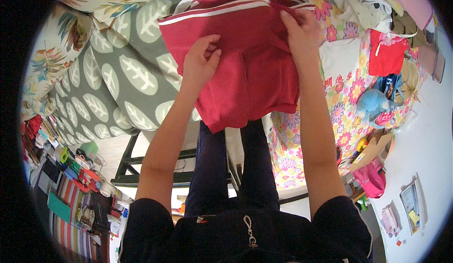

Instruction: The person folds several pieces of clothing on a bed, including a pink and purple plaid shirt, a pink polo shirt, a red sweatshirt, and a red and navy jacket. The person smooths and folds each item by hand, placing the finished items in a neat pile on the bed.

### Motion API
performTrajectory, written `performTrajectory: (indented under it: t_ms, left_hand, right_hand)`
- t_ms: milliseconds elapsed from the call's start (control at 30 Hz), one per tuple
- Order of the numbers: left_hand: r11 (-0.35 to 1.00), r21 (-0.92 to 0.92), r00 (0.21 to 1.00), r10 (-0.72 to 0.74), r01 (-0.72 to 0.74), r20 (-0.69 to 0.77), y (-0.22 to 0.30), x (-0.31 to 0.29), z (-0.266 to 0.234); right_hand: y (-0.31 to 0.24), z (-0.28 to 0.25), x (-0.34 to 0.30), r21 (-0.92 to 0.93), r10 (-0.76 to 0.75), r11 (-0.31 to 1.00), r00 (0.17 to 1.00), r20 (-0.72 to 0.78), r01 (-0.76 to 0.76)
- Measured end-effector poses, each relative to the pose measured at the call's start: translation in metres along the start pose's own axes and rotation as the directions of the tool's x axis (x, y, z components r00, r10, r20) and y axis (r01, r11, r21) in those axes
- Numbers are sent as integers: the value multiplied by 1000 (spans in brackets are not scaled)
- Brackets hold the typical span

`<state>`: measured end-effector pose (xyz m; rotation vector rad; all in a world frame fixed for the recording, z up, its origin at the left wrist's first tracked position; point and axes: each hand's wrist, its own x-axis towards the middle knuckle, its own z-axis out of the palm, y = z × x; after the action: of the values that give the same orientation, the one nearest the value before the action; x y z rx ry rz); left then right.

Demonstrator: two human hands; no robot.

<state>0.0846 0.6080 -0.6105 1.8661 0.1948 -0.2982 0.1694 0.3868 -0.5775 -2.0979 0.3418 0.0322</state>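
Observation:
A dark red jacket (250, 69) with white stripes along its sleeves lies in front of me, its collar at the far end and its hem toward me. One striped sleeve (212, 20) is folded across the upper part. My left hand (203, 62) is over the jacket's left side, with its fingers curved, thumb apart and nothing visible between them. At the upper right, my right hand (302, 31) has its thumb on the cloth and its other fingers around the striped edge; the fingertips are partly hidden.
Beneath the jacket, a green leaf-patterned cover (137, 72) spreads left and a flowered cloth (337, 116) spreads right. On the cloth lie a white shirt (339, 57), a red garment (387, 53) and a blue plush thing (370, 103). A dark frame (130, 156) stands below left.

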Motion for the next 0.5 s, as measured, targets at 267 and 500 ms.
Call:
performTrajectory:
  t_ms: [267, 500]
  left_hand:
    - [975, 134, 984, 173, -178, 49, -45, 23, 32]
    - [787, -536, 925, -114, 307, 363, -25, 3, 52]
  right_hand:
    - [78, -10, 40, -475, -229, 850, 972, 50, 225]
    - [18, 24, 91, -494, -533, 640, 803, 266, 589]
